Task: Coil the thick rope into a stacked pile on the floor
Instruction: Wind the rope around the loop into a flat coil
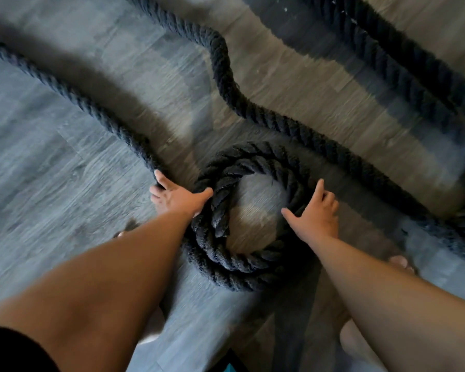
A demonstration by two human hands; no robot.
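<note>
Barely begun, I'd say: the thick rope [226, 84] makes only a couple of stacked turns in a coil [242, 267] on the floor [65, 183], with long stretches loose beyond. The left hand [177, 197] curls round the incoming strand; the right hand [316, 214], fingers spread, rests on the coil's rim.

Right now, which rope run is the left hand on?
The leftmost run, sweeping from upper left: the left hand holds it beside the coil. The wavy middle run and far-right run lie untouched.
</note>
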